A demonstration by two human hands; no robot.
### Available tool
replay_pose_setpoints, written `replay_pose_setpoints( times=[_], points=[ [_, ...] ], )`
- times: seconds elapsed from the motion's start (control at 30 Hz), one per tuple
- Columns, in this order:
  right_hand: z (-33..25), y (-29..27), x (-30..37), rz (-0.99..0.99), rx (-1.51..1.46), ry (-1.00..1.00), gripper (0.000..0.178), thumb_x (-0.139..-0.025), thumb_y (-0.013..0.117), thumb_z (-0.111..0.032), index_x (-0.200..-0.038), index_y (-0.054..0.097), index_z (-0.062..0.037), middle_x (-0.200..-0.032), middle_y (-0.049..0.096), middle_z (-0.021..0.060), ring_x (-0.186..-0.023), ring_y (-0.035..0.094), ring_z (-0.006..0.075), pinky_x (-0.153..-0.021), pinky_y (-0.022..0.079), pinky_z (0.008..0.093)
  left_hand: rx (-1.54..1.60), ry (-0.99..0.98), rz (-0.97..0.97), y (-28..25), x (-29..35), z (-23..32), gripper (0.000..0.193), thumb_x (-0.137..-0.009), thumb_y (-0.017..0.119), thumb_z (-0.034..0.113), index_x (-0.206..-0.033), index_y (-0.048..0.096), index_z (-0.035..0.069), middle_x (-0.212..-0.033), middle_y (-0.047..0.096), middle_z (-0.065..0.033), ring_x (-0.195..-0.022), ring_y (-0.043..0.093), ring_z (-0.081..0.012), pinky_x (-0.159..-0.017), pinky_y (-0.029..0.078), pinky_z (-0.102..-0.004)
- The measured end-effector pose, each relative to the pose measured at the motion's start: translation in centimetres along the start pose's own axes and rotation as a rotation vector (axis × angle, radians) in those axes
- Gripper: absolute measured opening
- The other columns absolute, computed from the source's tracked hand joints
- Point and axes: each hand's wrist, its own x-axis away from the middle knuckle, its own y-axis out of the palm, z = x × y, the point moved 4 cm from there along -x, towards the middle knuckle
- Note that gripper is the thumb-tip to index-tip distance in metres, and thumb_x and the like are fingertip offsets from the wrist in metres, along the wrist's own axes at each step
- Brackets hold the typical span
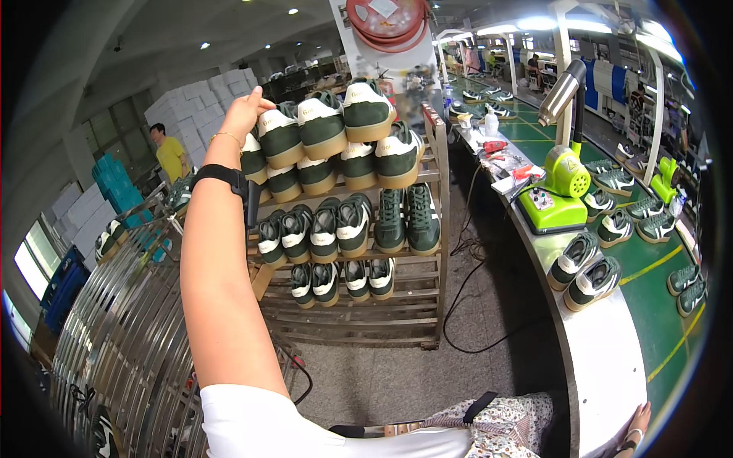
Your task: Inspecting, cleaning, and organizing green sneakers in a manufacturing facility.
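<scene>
The fingers of the left hand [244, 112] meet the top of a green shoe [280, 140] at the left of the rack's uppermost row; whether they clamp it cannot be determined. The right hand [638, 424], fingers extended, is at the near right, by the edge of the white counter [607, 359]. The left forearm obstructs the rack's [442, 282] left end. A tubular rack [126, 336] stands left; a shoe pair [586, 272] and lime-green machine [550, 211] occupy the counter.

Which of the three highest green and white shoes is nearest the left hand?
The leftmost shoe, by the left hand; the other two sit farther right.
</scene>
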Motion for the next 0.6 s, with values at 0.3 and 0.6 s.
replay_pose_setpoints(
  times=[0.3,0.6],
  points=[
    [-0.3,0.0,-0.7,-0.028,-0.098,-0.047,0.052,-0.085,0.037,-0.021,-0.135,0.04,-0.0072,-0.131,0.046,0.0174,-0.12,0.045,0.0319,-0.101,0.035,0.0394,0.25,-0.036,0.012,-2.8,1.8,0.7,0.052,-0.097,0.035,0.047,-0.107,0.061,0.002,-0.104,0.066,-0.0105,-0.101,0.059,-0.0192,-0.094,0.041,-0.0329],
    [-0.9,-0.2,-1.9,-0.065,-0.185,-0.09,0.053,-0.084,0.037,-0.018,-0.135,0.04,-0.0065,-0.131,0.047,0.0175,-0.12,0.045,0.0314,-0.102,0.035,0.0388,-0.06,0.032,-0.131,-1.5,2.9,-0.5,0.03,-0.085,0.065,0.023,-0.105,0.065,0.001,-0.1,0.065,-0.0041,-0.093,0.057,-0.0132,-0.084,0.045,-0.029]
  ],
)
